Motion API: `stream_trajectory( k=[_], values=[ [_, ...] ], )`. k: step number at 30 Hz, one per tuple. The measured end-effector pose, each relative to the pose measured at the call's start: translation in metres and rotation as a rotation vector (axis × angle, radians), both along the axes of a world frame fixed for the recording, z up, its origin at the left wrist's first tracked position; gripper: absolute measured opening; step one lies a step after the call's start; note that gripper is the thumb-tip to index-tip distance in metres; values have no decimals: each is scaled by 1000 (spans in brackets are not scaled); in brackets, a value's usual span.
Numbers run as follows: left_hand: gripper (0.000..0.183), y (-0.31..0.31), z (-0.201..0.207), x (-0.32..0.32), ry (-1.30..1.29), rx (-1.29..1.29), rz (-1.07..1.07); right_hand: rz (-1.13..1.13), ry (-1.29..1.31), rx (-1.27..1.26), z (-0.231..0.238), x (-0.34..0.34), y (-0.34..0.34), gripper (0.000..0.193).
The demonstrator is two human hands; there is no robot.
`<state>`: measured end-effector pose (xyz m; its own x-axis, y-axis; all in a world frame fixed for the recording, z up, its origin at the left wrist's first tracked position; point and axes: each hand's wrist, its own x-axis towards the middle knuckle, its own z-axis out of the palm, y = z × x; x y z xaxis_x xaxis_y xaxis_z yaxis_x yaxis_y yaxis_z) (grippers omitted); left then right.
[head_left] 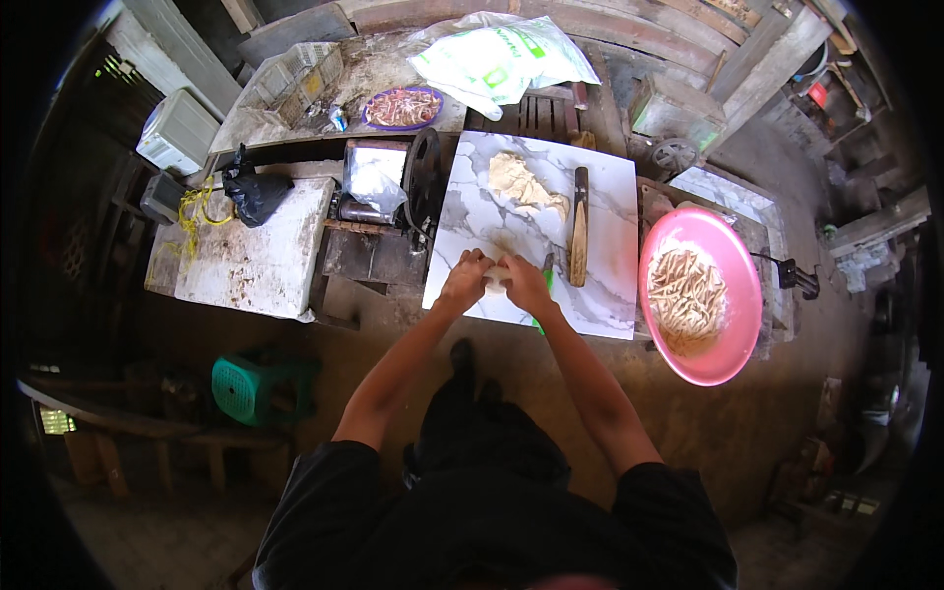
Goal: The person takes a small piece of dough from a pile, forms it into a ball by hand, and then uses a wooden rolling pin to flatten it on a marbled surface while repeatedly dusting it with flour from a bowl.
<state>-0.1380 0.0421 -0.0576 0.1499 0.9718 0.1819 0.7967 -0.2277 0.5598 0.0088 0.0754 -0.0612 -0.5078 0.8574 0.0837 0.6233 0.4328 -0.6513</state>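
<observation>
The left hand [464, 282] and right hand [525, 280] nearly meet, fingers bent inward over a small pale piece [497, 286] directly beneath the fingertips. The fingers cover much of it, so I cannot tell whether they grip it or just press. Beside the right fingers lies a green-handled knife [548, 276], partly hidden by that hand. Beyond the fingers sits a larger dough lump [521, 184]; beyond and right, a stick [580, 226].

Person's left hand [466, 281], right hand [525, 281] alongside, pale piece [497, 284] between, marbled board [602, 313] beneath, tan lump [521, 183] beyond, pink basin [744, 305] at right.
</observation>
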Motion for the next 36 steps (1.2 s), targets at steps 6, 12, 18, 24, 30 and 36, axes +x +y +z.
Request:
stream_trajectory(
  k=[6,12,18,24,30,36],
  values=[
    [31,24,20,-1,-113,71,24,-44,62,78,11,-7,28,23],
    [29,10,0,19,-44,10,117,-125,-282,235,-2,-1,15,27],
    [22,-9,12,23,-119,42,137,-114,-277,256,-3,2,-8,24],
    [26,32,16,15,-158,-136,313,-269,-148,-244,5,5,21,26],
    [47,29,-34,48,-144,-15,327,-525,-220,43,-14,-14,0,51],
    [49,-16,-27,45,-66,101,296,-564,-250,143,-16,-12,-49,53]
  ],
)
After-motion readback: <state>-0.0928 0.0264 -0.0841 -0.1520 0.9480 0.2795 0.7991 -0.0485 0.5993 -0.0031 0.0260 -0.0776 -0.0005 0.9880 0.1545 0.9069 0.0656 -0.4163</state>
